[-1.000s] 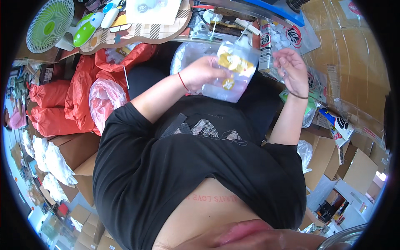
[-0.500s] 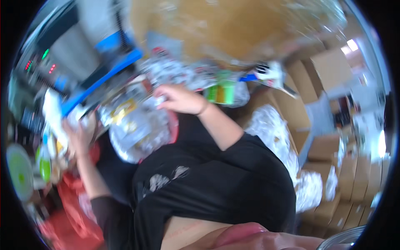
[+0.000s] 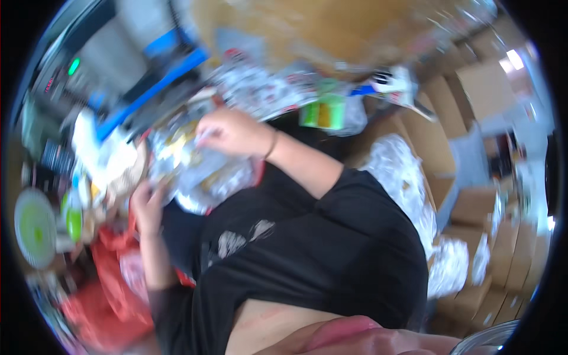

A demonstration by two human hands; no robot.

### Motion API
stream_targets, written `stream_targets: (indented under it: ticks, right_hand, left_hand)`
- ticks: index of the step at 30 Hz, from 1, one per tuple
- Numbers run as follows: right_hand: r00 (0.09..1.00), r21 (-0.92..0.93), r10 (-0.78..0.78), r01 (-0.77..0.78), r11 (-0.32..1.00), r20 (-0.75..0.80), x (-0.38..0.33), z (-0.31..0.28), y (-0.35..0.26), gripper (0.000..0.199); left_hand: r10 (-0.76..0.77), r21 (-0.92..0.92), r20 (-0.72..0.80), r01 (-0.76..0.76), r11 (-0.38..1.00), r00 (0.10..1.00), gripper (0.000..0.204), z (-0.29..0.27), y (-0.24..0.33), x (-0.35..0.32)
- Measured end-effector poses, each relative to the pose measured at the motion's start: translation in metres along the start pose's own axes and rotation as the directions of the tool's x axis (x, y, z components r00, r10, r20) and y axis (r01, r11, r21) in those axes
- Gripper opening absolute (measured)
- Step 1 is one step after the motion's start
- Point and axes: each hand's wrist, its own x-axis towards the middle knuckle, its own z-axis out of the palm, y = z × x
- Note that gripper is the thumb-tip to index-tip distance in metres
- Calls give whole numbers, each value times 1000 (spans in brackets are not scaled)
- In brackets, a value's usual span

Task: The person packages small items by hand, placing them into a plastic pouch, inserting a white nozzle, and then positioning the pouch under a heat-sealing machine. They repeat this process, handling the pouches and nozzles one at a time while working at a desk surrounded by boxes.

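My right hand (image 3: 232, 134) reaches over a heap of clear plastic packets (image 3: 222, 176), some with yellow in them. Its fingers are curled together, with a small pale bit at their tips that is too blurred to name. At the left side of the same heap, my left hand (image 3: 148, 206) is closed in a pinch; whatever it may grip is too small and smeared to make out. A red rim (image 3: 259, 170) shows beside the heap, close to my lap. White plastic (image 3: 106, 155) lies just beyond my left hand.
A blue-edged machine (image 3: 155, 89) with lit displays stands at the far left. Red plastic bags (image 3: 109, 296) lie at the lower left, near a white-and-green round object (image 3: 35, 228). A bright green packet (image 3: 322, 115) lies ahead. Open cardboard boxes (image 3: 435, 136) and clear wrap (image 3: 396, 183) fill the right.
My left hand has come away from the white plastic, toward me and right, and its fingers have closed. My right hand has moved left over the packets. The whole view has shifted slightly.
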Motion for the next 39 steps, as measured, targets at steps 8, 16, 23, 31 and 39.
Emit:
stream_targets:
  ticks: [8,16,23,31,39]
  right_hand:
    - [1000,-5,19,-19,1000,0,19,93,-28,18]
    - [972,-124,-110,138,983,206,14,88,-13,33]
    - [898,-650,267,27,759,349,-21,66,6,40]
    - [907,-334,212,-86,939,365,-32,52,-8,31]
    - [947,-536,318,-293,792,-49,-29,56,1,31]
  left_hand:
    - [-66,-369,409,231,900,910,23,16,-35,-18]
    - [-67,-609,620,533,587,782,24,13,-64,-47]
    - [-124,-724,473,465,510,872,27,-23,-81,18]
    - [-229,-553,-229,66,830,946,51,-75,-98,43]
    - [533,899,15,-245,364,846,44,-156,-133,-11]
